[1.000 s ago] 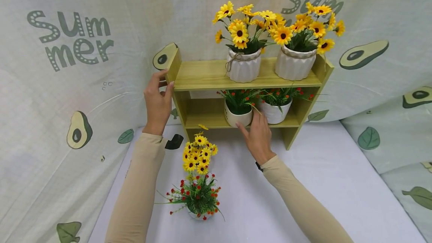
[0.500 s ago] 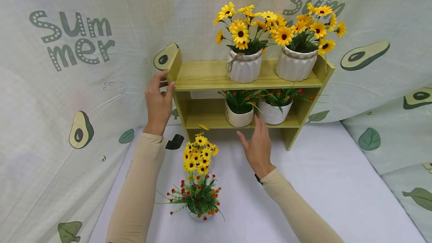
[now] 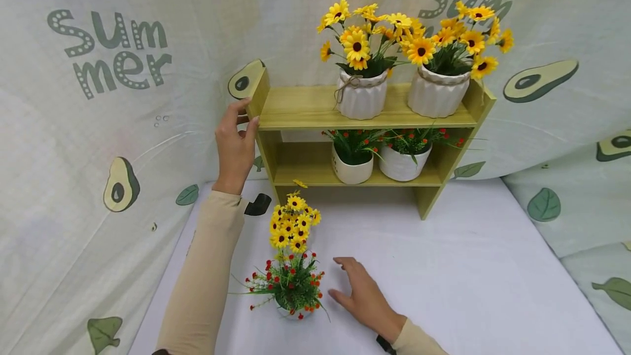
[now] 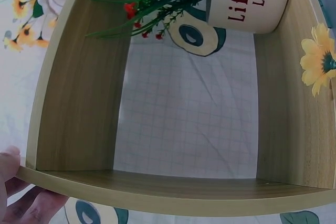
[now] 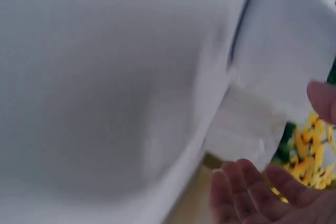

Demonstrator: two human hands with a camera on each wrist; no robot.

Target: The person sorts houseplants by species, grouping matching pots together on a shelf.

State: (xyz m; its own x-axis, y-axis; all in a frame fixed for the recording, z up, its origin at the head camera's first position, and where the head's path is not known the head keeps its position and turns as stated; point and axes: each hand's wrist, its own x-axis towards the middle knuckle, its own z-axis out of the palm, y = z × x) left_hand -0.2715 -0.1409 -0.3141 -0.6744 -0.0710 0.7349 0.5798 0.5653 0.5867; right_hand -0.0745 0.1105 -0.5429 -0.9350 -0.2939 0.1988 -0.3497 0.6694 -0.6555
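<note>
My left hand pinches the left end of the wooden shelf, thumb in front and fingers behind the side panel. In the left wrist view its fingers sit at the shelf's corner. My right hand hovers with spread fingers just right of the potted red flowers on the table, apart from them. Behind these stand potted yellow daisies. In the blurred right wrist view, a white pot lies between thumb and fingers without visible contact.
Two white pots of yellow daisies stand on the top board. The lower board holds a cream pot lettered "Life" and a white pot, both with red flowers. A printed cloth hangs behind.
My right hand has let go of the cream pot on the lower board and moved down toward the red flowers on the table. The left hand stays on the shelf.
</note>
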